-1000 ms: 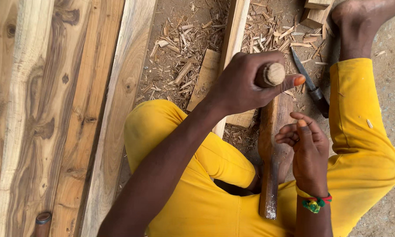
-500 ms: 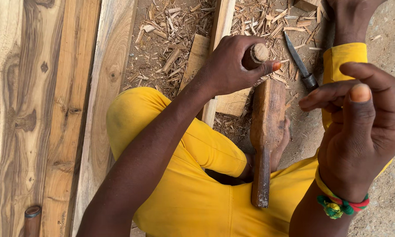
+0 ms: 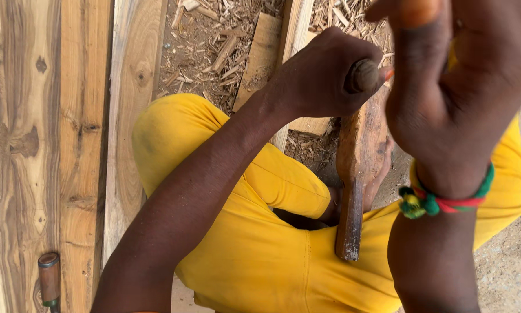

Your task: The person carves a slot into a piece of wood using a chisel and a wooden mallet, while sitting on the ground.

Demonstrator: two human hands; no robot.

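The person's left hand (image 3: 321, 75) is closed in a fist around the rounded, dark wooden butt of a tool handle (image 3: 362, 75), whose worn end pokes out between thumb and forefinger; what the tool's working end looks like cannot be told, since the fist hides it. Just under that fist stands a long, reddish-brown piece of carved wood (image 3: 356, 174), broad at the top and narrowing to a blunt lower end that rests against the yellow trousers (image 3: 254, 255) at the lap, held roughly upright between the knees. The right hand (image 3: 463, 75) is raised close to the camera, blurred and large in the view, its fingers loosely curled with nothing seen in them; whether it is fully open cannot be told from this angle. A braided wristband of green, yellow and red thread (image 3: 440, 200) circles the right wrist. Beyond the left hand, on the ground, lies a litter of pale wood chips and shavings (image 3: 214, 46), with a pale, narrow wooden batten (image 3: 289, 35) running through it and a flat offcut beside that. Along the left side lie several long, boldly grained planks (image 3: 46, 145) side by side, and near the lower left corner a short brown cylindrical handle with a green band (image 3: 49, 278) rests on them, well apart from both hands.
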